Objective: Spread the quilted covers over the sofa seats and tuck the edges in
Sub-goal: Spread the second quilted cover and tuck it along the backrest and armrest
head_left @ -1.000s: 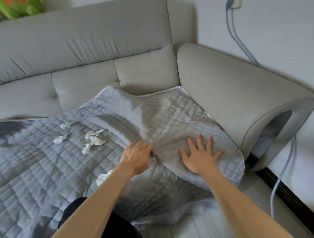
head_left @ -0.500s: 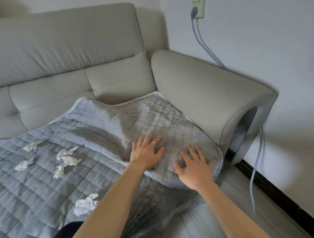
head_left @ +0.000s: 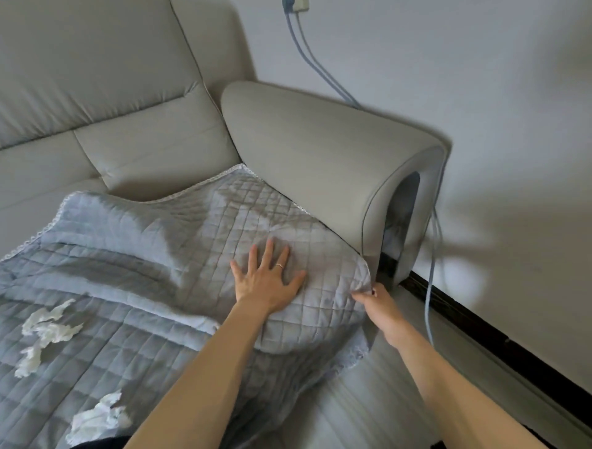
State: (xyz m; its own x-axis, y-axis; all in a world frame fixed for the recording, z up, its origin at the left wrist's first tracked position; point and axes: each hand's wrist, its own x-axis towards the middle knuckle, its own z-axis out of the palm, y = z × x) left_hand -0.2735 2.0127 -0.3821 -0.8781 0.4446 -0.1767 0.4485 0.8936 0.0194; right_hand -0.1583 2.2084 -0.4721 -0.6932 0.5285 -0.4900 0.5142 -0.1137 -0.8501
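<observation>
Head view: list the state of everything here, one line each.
Quilted cover: spread, rumpled, back edge untucked.
Left hand: flat, pressing the cover.
Right hand: pinching the cover's front corner.
Tissue scraps: crumpled, lying on the cover.
Cables: plugged in, hanging behind the armrest.

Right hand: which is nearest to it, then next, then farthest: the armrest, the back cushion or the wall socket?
1. The armrest, just beside the right hand.
2. The back cushion, across the seat, to the left.
3. The wall socket, high on the wall behind.
</observation>
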